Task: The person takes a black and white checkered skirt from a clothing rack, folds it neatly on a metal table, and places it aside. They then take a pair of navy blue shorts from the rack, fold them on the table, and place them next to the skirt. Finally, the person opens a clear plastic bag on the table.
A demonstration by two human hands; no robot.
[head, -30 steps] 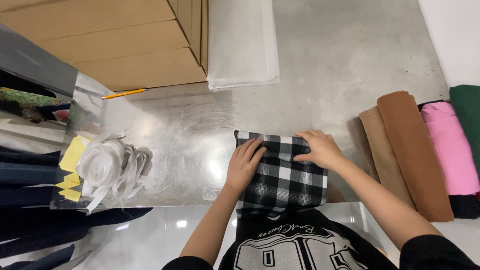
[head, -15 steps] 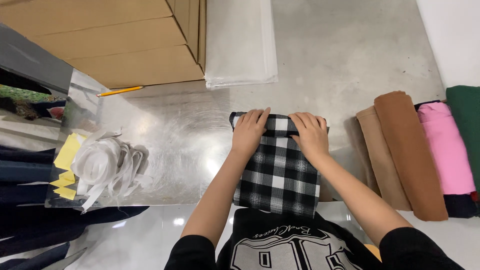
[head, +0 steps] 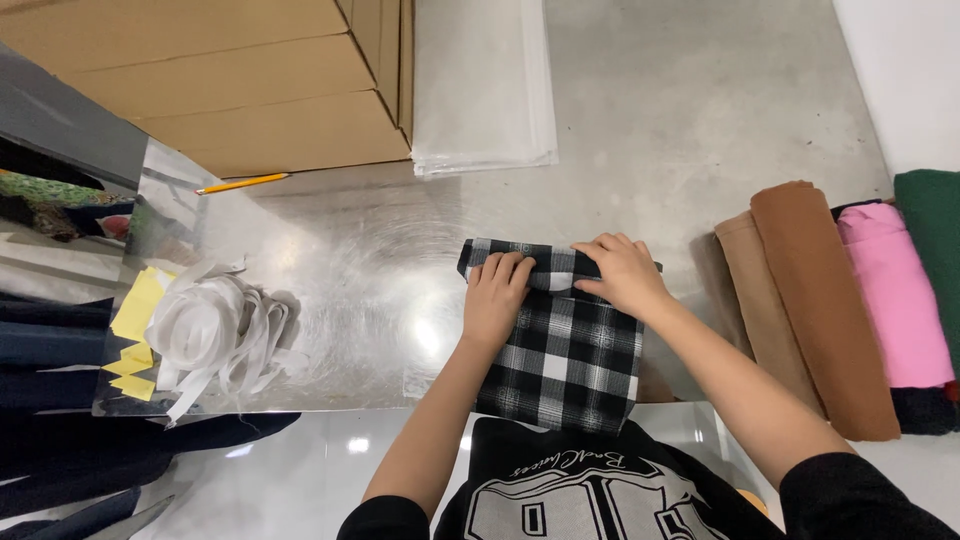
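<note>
Both hands, left hand (head: 495,295) and right hand (head: 625,272), curl around plaid cloth's (head: 565,350) rolled end.

Under your hands you have a black-and-white checked cloth (head: 560,345), its squares crossed with grey. It lies on a silvery, shiny metal table (head: 350,270). To your right sit 5 rolled fabrics: a tan roll (head: 755,300), a rust-brown roll (head: 825,300), a pink roll (head: 895,295), a dark green roll (head: 935,245) and a black one (head: 920,410) beneath the pink. To your left you see white tape strips (head: 205,330) beside yellow paper pieces (head: 135,315), a yellow-orange pencil (head: 242,183), plain brown cardboard boxes (head: 220,80) and clear, whitish plastic bags (head: 480,80).
</note>
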